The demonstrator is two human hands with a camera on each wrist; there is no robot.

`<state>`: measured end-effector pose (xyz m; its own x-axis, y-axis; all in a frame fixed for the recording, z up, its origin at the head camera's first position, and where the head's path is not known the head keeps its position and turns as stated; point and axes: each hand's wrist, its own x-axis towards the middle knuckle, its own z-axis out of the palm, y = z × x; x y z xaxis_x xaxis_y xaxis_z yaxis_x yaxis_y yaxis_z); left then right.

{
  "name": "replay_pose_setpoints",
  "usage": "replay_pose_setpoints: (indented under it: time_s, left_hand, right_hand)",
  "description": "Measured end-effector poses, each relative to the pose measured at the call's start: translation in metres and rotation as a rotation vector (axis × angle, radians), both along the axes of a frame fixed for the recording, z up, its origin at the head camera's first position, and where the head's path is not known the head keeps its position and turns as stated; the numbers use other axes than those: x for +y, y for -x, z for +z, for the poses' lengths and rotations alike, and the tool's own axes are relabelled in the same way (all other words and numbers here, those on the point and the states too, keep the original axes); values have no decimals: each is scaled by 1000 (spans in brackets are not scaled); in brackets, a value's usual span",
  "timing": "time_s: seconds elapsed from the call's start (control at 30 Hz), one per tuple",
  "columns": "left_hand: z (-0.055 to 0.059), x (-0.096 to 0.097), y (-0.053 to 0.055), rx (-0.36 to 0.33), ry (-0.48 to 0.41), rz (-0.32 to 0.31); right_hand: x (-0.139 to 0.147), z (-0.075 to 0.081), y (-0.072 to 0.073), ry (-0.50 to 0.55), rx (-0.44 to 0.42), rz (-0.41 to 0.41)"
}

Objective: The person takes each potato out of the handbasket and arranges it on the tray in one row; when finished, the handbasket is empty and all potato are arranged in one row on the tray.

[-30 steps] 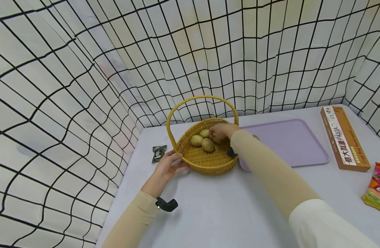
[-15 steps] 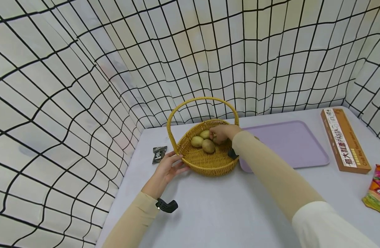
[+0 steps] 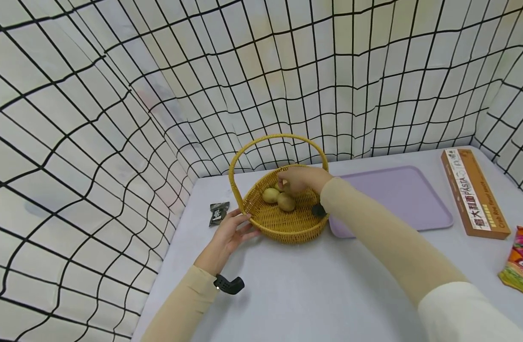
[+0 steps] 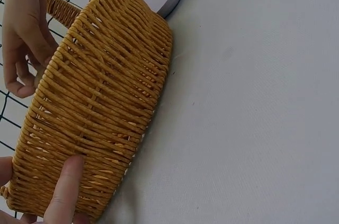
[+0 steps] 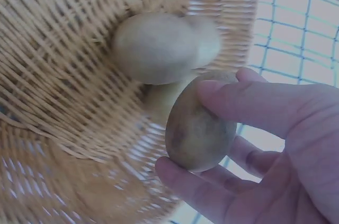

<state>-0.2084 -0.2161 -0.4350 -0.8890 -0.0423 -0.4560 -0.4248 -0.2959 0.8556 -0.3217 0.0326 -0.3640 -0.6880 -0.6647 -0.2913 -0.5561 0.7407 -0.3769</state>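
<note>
Bracing the wicker basket (image 3: 289,234) with the left hand (image 3: 229,230), thumb at rim, fingers against outer wall; with the right hand (image 3: 302,179), grasping a brown oval fruit (image 5: 196,131) over the basket's interior, near the other fruits (image 3: 270,195). Apparently at the placing or sorting step; next, likely lower gently and release.

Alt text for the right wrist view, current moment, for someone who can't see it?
A right hand grips a brownish, kiwi-like fruit. Behind it, similar fruits lie clustered in a woven basket, with netting visible at upper right.
</note>
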Motion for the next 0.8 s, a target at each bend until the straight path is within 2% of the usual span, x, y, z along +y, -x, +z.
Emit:
replay_pose_setpoints:
  time_s: [0.17, 0.33, 0.6, 0.8]
  left_hand:
    - [1, 0, 0, 0, 4, 8]
    - [0, 1, 0, -2, -6, -3]
    - [-1, 2, 1, 4, -1, -3]
    - [-1, 1, 2, 1, -3, -3]
  right_hand:
    - [-2, 20, -10, 3, 56, 61]
    - [-1, 34, -21, -21, 93, 79]
    - [5, 64, -52, -15, 110, 134]
    - [11, 78, -74, -29, 160, 175]
